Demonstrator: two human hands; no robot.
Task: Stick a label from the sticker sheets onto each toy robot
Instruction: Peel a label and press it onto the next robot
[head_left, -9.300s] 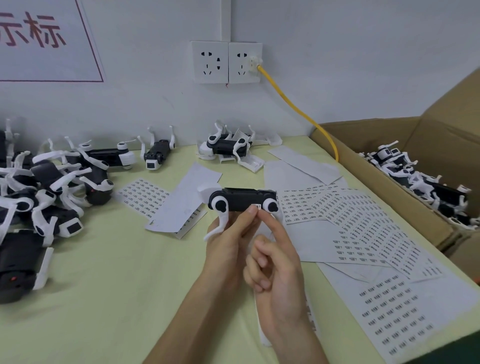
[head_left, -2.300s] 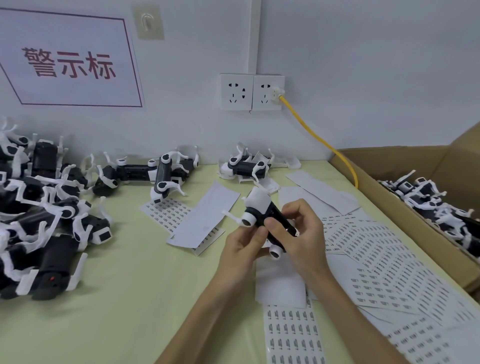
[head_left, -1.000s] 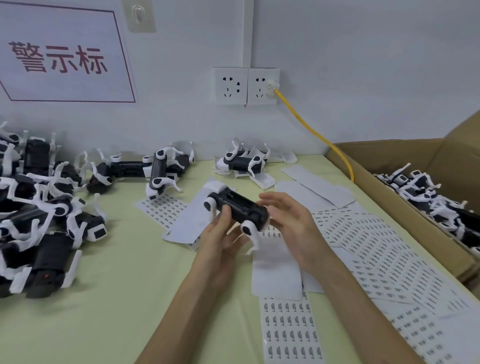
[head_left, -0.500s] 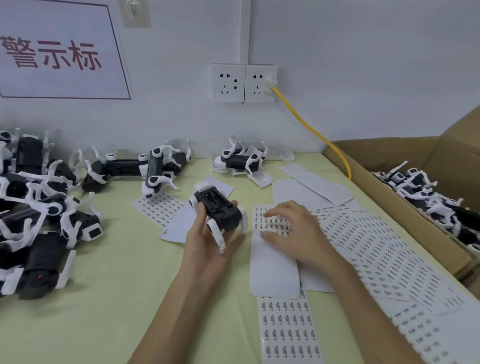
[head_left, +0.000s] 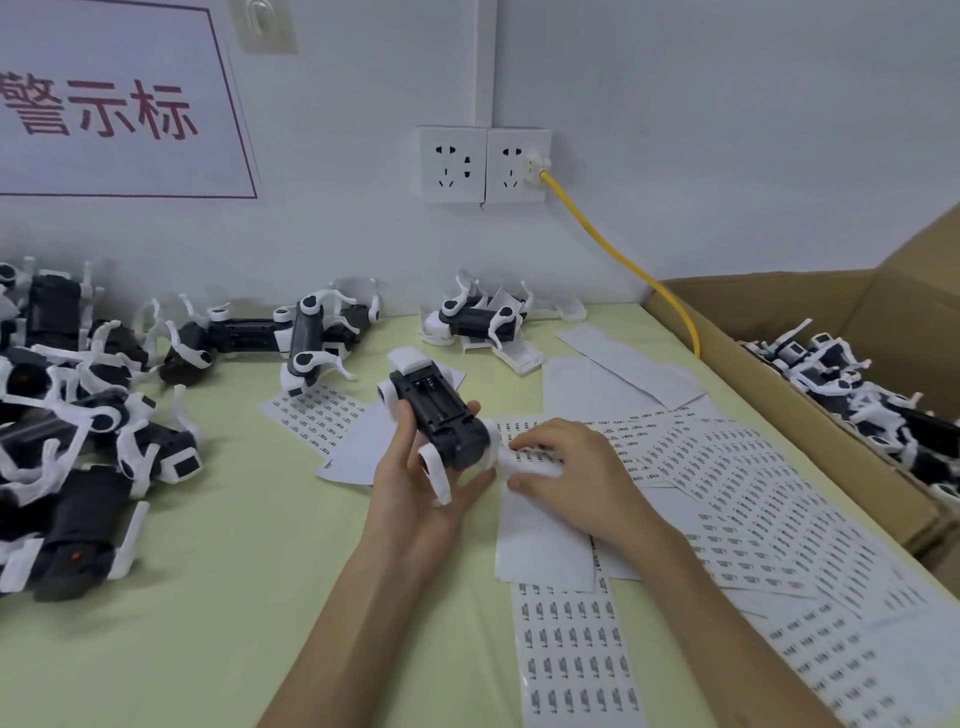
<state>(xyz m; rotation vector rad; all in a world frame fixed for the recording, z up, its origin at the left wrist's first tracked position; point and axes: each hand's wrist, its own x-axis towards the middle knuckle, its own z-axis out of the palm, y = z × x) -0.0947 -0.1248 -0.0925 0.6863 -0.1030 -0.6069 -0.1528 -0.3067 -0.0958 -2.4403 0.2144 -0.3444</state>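
My left hand (head_left: 415, 483) grips a black toy robot (head_left: 439, 415) with white legs, held belly-up above the table centre. My right hand (head_left: 571, 470) rests on a sticker sheet (head_left: 540, 525) just right of the robot, with its fingertips down on the rows of small labels at the sheet's upper end. Whether a label is pinched between the fingers cannot be seen. More sticker sheets (head_left: 769, 499) spread over the right half of the table.
A pile of black-and-white toy robots (head_left: 78, 415) fills the table's left side, with others along the wall (head_left: 483, 317). A cardboard box (head_left: 810, 395) at the right holds more robots. A yellow cable (head_left: 623, 260) runs from the wall socket. The table (head_left: 234, 597) is pale green.
The right hand let go of the robot and dropped onto the sticker sheet. The left hand turned the robot belly-up and keeps holding it alone.
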